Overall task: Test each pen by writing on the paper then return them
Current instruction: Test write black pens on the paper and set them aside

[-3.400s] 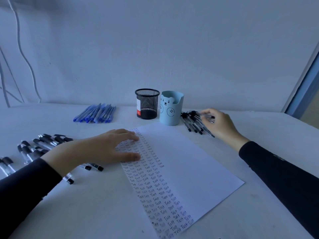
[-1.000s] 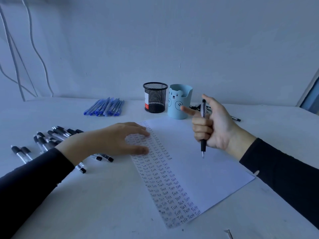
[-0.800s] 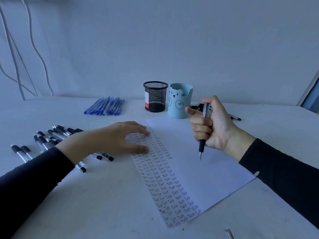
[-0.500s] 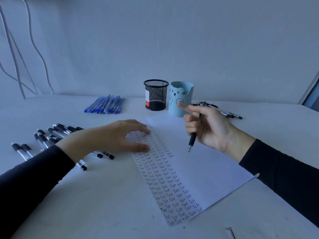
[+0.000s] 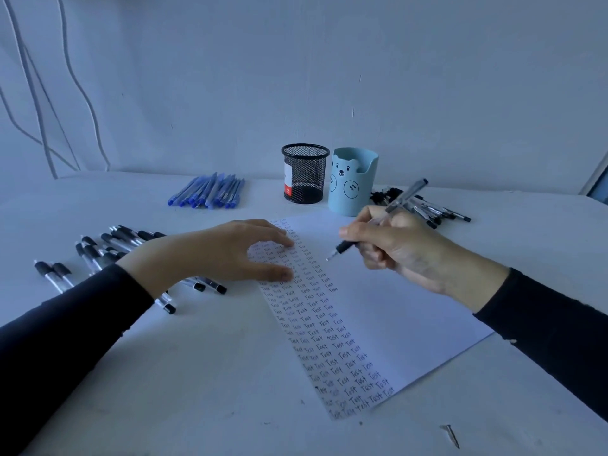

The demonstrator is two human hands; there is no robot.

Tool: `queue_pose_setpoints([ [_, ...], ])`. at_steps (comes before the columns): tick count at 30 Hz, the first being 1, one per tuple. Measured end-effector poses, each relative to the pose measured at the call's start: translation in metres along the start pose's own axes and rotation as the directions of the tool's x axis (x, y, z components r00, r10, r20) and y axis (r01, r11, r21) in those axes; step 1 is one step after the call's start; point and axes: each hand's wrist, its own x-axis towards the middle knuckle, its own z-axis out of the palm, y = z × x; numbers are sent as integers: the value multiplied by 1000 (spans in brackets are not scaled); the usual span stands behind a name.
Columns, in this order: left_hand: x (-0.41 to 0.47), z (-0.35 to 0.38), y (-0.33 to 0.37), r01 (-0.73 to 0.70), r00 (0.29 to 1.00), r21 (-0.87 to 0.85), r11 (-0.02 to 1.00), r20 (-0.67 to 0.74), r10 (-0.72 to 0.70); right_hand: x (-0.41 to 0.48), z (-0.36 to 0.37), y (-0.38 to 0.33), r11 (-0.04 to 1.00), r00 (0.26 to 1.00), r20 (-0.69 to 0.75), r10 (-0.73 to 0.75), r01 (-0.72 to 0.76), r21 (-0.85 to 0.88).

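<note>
A white sheet of paper (image 5: pixel 388 311) lies on the table, its left strip filled with columns of the word "Test". My left hand (image 5: pixel 227 255) rests flat on the sheet's upper left part, fingers spread. My right hand (image 5: pixel 394 248) grips a black-tipped clear pen (image 5: pixel 345 247) in a writing hold, its tip just above the paper beside the written columns. A pile of black pens (image 5: pixel 424 207) lies behind my right hand. Another group of black pens (image 5: pixel 108 248) is spread at the left, partly hidden by my left arm.
A black mesh pen cup (image 5: pixel 304 174) and a light blue bear cup (image 5: pixel 352 181) stand at the back centre. Blue pens (image 5: pixel 209 194) lie in a bunch at the back left. A small nail (image 5: pixel 450 436) lies near the front edge. Cables (image 5: pixel 42 103) hang on the wall.
My right hand took a pen from the right pile, turned it from upright into a writing hold and lowered its tip toward the paper. My left hand stayed on the sheet.
</note>
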Motion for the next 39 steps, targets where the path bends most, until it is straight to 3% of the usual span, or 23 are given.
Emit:
queue_pose_setpoints([
  [5,0,0,2,5,1000,10,1000,2,-5,-17,8,13,972,994,104,-28,51,-228],
  [9,1,0,2,3,1000,11,1000,-3,-3,-13,18,19,935,993,37,-115,120,-333],
  [15,2,0,-2,7,1000,11,1000,10,-7,-8,24,27,939,990,-95,-106,68,-339],
  [39,0,-1,6,20,1000,4,1000,3,-20,-6,27,29,924,985,-98,-144,99,-368],
])
